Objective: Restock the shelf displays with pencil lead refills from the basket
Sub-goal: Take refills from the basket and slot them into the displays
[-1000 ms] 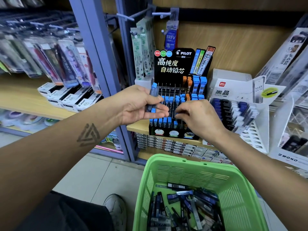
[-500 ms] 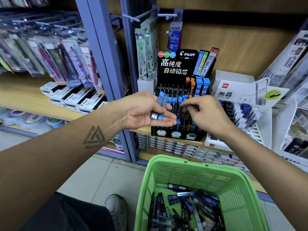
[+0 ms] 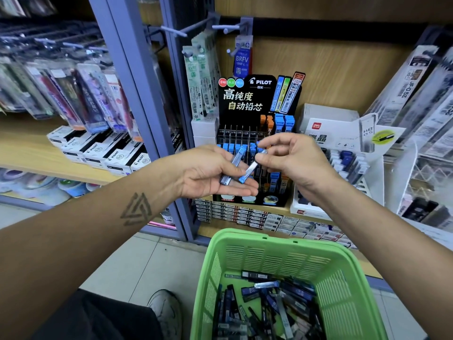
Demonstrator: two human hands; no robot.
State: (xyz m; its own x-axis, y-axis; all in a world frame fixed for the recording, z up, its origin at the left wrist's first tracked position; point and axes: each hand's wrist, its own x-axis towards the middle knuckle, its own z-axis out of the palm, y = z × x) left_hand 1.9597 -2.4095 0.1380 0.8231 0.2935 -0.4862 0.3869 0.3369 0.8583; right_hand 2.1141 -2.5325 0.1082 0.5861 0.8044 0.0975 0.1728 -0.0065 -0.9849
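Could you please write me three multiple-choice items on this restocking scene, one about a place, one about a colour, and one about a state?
1. Where is the green basket?
A. On the top shelf
B. Low in front of the person, below the hands
C. Hanging on a hook

2. What colour is the cap of the refill tube that the right hand pinches?
A. Blue
B. Red
C. Yellow

3. What is the left hand doing?
A. Hanging idle
B. Holding refill tubes
C. Gripping the basket

Answers: 1 B, its rim sits beneath both forearms; 2 A, the tube's lower end is blue; 3 B, the tubes lie across its fingers.
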